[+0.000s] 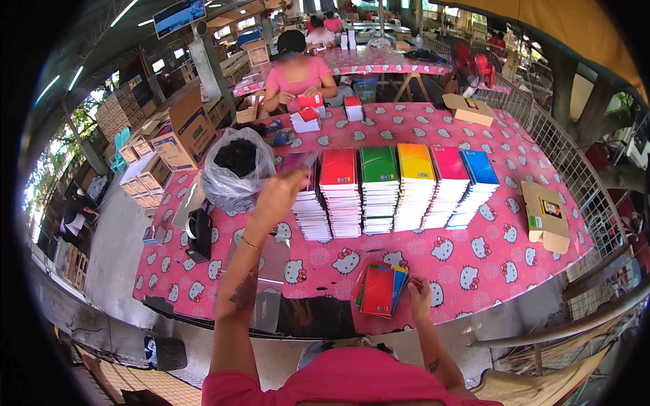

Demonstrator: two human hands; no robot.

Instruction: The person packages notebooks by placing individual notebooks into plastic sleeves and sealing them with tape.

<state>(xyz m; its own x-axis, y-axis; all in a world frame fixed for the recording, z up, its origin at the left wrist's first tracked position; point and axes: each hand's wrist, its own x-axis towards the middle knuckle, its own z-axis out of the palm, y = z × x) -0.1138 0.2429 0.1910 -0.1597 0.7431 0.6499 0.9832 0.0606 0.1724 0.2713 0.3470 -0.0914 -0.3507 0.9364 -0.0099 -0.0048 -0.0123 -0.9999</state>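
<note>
left hand [281,196] grips purple notebook [300,163] above leftmost stack [310,210] | right hand [418,292] pinches small notebook bundle [379,289] lying on tabletop [474,264], nearer the person than stacks

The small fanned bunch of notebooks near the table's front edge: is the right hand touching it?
Touching. In the head view the right hand rests its fingers against the right edge of the fanned bunch of notebooks, with no gap visible between them.

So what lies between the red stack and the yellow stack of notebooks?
Head view: the green-covered stack of notebooks stands between the red stack and the yellow stack.
</note>
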